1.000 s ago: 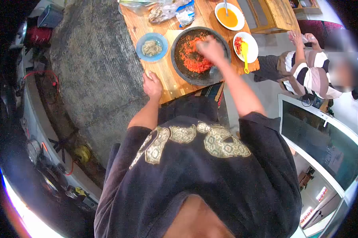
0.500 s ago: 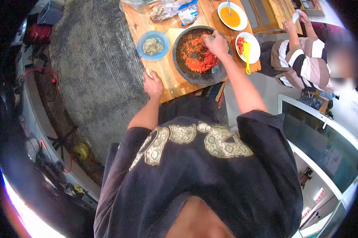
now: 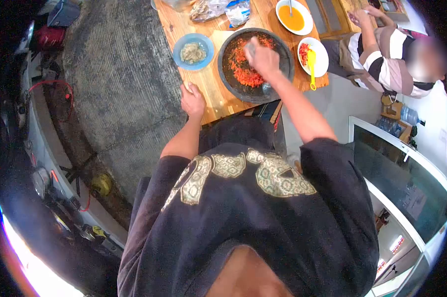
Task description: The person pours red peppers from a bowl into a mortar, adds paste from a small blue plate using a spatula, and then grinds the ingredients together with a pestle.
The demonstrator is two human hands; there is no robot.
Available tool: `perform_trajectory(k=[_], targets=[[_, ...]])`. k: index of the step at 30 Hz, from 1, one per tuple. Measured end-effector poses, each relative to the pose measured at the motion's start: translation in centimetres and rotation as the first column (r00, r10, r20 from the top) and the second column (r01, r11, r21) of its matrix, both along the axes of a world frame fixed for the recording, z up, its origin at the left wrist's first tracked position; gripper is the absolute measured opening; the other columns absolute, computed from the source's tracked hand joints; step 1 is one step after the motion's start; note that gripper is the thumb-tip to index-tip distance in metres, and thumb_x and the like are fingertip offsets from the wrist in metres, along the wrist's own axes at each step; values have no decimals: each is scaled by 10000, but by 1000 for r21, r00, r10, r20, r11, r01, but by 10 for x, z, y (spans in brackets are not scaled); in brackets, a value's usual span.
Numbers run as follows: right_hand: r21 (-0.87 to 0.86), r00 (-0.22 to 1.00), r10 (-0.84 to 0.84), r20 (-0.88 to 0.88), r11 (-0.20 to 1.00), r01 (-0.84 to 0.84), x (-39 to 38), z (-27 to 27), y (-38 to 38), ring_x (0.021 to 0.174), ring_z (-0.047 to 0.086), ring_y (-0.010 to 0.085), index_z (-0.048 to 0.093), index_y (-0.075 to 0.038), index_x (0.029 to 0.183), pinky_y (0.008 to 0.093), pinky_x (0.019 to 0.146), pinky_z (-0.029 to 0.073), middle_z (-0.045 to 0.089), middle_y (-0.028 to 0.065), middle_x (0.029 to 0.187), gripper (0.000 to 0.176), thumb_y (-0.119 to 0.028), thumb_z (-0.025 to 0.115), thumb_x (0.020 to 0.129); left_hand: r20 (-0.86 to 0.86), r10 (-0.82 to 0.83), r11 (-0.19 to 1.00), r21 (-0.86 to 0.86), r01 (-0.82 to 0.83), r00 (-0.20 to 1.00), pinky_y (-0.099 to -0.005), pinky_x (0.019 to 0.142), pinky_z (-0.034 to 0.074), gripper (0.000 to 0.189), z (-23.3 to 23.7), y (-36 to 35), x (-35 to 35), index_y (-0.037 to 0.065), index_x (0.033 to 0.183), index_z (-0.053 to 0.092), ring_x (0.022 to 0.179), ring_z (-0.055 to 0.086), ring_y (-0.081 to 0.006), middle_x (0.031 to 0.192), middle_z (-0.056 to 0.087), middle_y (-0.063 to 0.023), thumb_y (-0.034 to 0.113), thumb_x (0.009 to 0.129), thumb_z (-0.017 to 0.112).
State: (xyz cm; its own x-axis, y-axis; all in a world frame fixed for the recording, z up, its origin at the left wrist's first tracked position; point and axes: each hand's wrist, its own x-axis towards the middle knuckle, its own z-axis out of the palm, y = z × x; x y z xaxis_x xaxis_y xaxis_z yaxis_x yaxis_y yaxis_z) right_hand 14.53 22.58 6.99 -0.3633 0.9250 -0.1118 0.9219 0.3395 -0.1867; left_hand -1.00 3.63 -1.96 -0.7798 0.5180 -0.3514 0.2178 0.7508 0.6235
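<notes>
My right hand (image 3: 264, 61) is wrapped round a stone pestle (image 3: 251, 48), blurred by motion, over a wide dark stone mortar (image 3: 222, 67). Coarsely crushed red chili (image 3: 246, 77) covers much of the mortar's inside. A shiny spoon-like piece (image 3: 267, 89) lies at the mortar's near right side, beneath my wrist. My left hand (image 3: 193, 102) grips the left edge of the wooden table (image 3: 214, 105), fingers curled over it. Just beyond that hand stands a blue bowl (image 3: 177, 55) with a pale, greyish food in it.
To the mortar's right are a white bowl (image 3: 323, 59) holding chopped red chili and a yellow spoon (image 3: 312, 69), and another bowl (image 3: 308, 25) of orange liquid. Plastic packages (image 3: 238, 13) lie at the back. A person in a striped shirt (image 3: 382, 54) sits at right, hands together.
My right hand has moved left across the mortar with the pestle. My left hand stays on the table edge. The other person's hands have shifted left and the view has tilted slightly.
</notes>
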Motion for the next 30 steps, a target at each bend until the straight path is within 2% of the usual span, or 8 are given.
perform_trajectory(k=[5,9,12,15,19,23,25,30], targets=[[27,974,-100,-205,994,107,8,-22,4,753,653,418,502,-149,1097,515,675,518,661,228,797,345,-419,514,883,-42,23,999,37,-21,999,-551,807,421,533,5,7,2,21,1209,477,901,574,-504,943,616,-320,459,938,339],[42,987,51,-150,998,-45,15,-22,-13,698,653,421,479,-161,1134,537,651,512,647,243,724,368,-420,526,876,-33,14,1000,28,-13,999,-542,832,424,572,1,-1,-2,12,1252,462,938,571,-499,980,611,-324,472,932,343],[-38,943,-129,-306,992,123,13,-36,34,675,652,417,482,-159,1126,541,628,512,643,234,693,367,-416,539,871,-23,14,999,31,-13,1000,-530,854,426,592,-2,9,-2,15,1282,447,966,567,-493,1012,606,-325,479,929,344],[16,997,58,-49,998,-57,5,-17,-19,689,655,407,498,-146,1116,534,624,516,651,234,736,368,-413,543,867,-50,37,999,17,-36,998,-534,832,432,548,-4,7,-2,22,1262,462,935,576,-491,1006,606,-323,447,936,348],[35,999,7,-34,999,-5,14,-14,13,715,659,392,522,-136,1080,527,644,518,658,233,779,345,-405,541,865,-63,36,999,20,-35,997,-533,815,434,521,-12,6,-1,23,1241,468,927,576,-490,999,608,-317,430,936,358],[-443,994,-95,-56,895,61,-7,-7,57,973,607,423,585,-43,998,494,844,478,640,258,991,446,-445,523,813,-24,7,1000,-13,-7,1000,-532,841,424,557,-3,14,-7,22,1279,443,952,569,-490,1026,603,-316,450,942,328],[-132,994,105,1,986,-104,-24,-1,-4,803,654,398,516,-81,1093,507,690,513,664,224,854,400,-402,541,857,8,-7,999,-37,7,1000,-532,823,425,511,-5,9,-6,11,1243,456,945,570,-485,1040,599,-308,409,939,354],[-30,998,54,-19,998,-55,-11,-10,23,751,661,386,504,-162,1137,502,652,519,666,201,802,361,-411,530,877,-58,20,1000,-4,-20,998,-538,816,425,504,-25,10,-5,15,1202,468,923,571,-493,989,608,-311,428,944,339]])
